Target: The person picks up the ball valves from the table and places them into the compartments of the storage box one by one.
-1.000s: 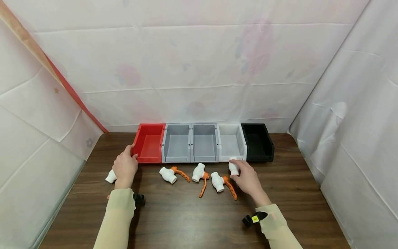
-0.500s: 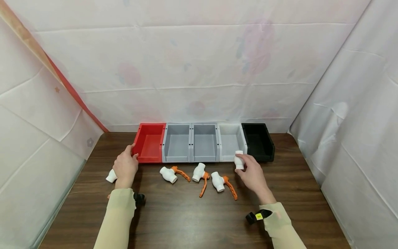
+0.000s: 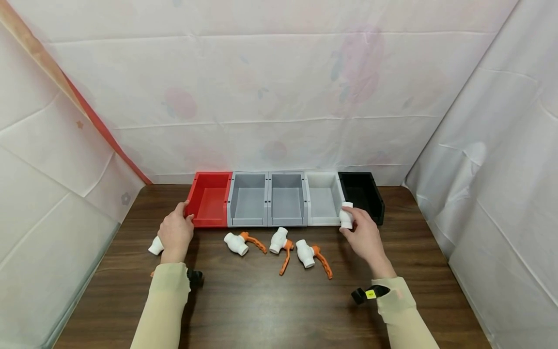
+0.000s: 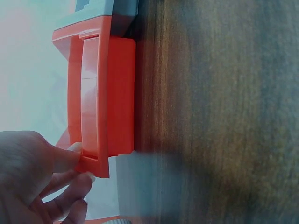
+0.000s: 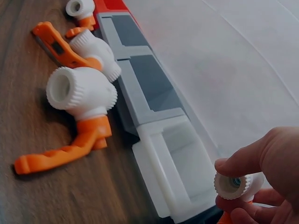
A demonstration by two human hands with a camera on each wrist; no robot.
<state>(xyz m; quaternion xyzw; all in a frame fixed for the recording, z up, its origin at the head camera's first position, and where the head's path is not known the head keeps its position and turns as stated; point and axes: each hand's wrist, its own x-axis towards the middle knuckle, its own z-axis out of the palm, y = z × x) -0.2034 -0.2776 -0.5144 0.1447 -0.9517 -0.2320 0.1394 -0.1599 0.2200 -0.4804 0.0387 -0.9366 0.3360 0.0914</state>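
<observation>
My right hand [image 3: 364, 237] pinches a white ball valve [image 3: 346, 216] between thumb and fingers, at the front corner where the white bin [image 3: 324, 221] meets the black bin [image 3: 378, 218]. A bit of its orange handle shows below the fingers in the right wrist view. With thumb and fingertips, my left hand [image 4: 42, 172] grips the front left corner of the red bin [image 4: 122, 98]. Three ball valves with orange lever handles lie before the bins: a left one [image 3: 236, 244], a middle one [image 3: 279, 241] and a right one [image 3: 305, 254].
Two grey bins [image 3: 248, 223] stand between the red and white ones, all in one row. Another white valve [image 3: 156, 246] lies partly hidden behind my left wrist. The brown wooden table [image 3: 270, 310] is bounded by white cloth [image 3: 279, 97] at the back and sides.
My right hand has carried its ball valve right and farther back, from the front of the white bin toward the black bin. My left hand has stayed on the red bin.
</observation>
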